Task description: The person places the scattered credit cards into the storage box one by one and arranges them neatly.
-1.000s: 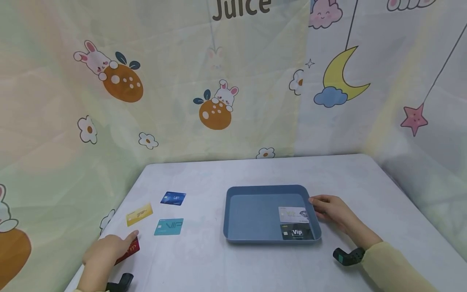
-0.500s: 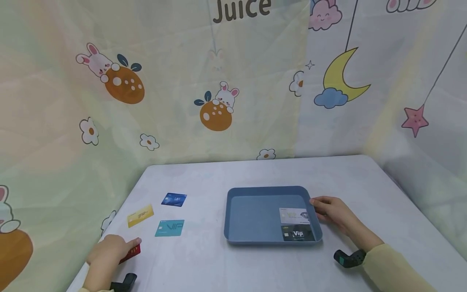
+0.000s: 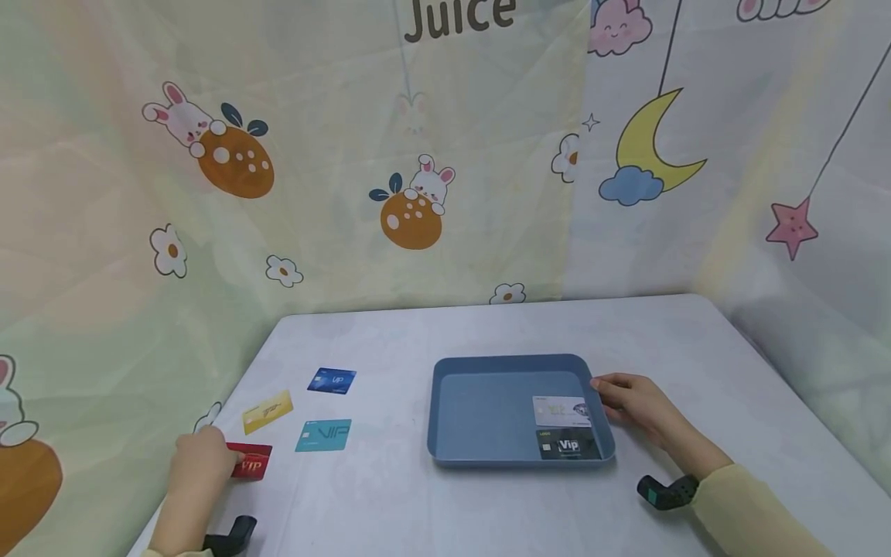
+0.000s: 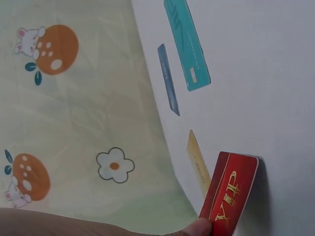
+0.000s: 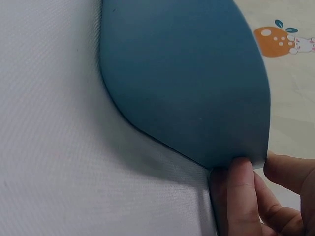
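Observation:
My left hand point(image 3: 200, 470) pinches a red VIP card point(image 3: 254, 463) at its left end, the thumb on its face. In the left wrist view that red card point(image 4: 235, 189) is tilted, with a shadow beside it on the cloth. On the right, my other hand point(image 3: 636, 406) grips the right rim of a blue-grey tray point(image 3: 480, 414); in the right wrist view, fingers point(image 5: 242, 196) press its outer wall. Inside the tray's right side lie a white card point(image 3: 560, 411) and a black Vip card point(image 3: 569, 445), edge to edge.
Beyond my left hand lie a yellow card point(image 3: 267, 412), a blue card point(image 3: 332, 381) and a teal VIP card point(image 3: 323, 435), apart from one another. All stand on a white-covered table point(image 3: 390, 503). A printed curtain point(image 3: 334, 155) hangs behind it.
The red card, mostly covered by my left hand before, now shows its face and has turned and shifted slightly away from me. My right hand and the tray have stayed put.

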`<state>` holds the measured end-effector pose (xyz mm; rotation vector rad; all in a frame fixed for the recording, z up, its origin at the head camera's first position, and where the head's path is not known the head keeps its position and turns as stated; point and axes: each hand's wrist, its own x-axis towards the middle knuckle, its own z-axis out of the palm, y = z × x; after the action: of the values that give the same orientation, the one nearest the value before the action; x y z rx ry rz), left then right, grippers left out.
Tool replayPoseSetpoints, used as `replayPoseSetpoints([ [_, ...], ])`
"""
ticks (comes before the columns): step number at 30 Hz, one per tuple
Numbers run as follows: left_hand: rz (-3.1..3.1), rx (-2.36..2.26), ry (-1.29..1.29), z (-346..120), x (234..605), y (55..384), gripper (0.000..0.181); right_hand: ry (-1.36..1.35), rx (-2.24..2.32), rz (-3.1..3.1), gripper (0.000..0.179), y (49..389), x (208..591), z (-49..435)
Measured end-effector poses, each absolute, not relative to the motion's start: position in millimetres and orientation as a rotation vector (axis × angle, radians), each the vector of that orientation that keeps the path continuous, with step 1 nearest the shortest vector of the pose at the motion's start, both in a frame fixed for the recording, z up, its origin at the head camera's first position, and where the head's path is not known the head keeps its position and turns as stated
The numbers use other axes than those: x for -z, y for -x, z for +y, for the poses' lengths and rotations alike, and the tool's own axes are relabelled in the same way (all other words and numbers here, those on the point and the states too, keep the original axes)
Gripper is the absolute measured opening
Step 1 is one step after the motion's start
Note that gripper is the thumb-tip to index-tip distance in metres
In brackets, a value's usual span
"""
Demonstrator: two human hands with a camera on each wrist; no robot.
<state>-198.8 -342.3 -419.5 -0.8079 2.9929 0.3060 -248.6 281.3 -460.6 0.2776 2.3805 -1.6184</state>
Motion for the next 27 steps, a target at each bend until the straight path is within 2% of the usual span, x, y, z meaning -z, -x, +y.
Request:
replayPoseSetpoints([
  [6,3.047,-0.410,0.692,-345.0,410.8,201.2,0.051,-0.271,1.621,2.380,0.067,248.8,460.7,281.4],
  [15,3.123,-0.379,0.584,-330.7,393.6,203.4,0.028,-0.267,1.603,2.398,0.067,248.8,461.0,281.7],
  [27,3.209,-0.584,0.489,-304.8,381.7,208.6,0.025,-0.279,1.602,2.400,0.065,249.2,460.5,281.0],
])
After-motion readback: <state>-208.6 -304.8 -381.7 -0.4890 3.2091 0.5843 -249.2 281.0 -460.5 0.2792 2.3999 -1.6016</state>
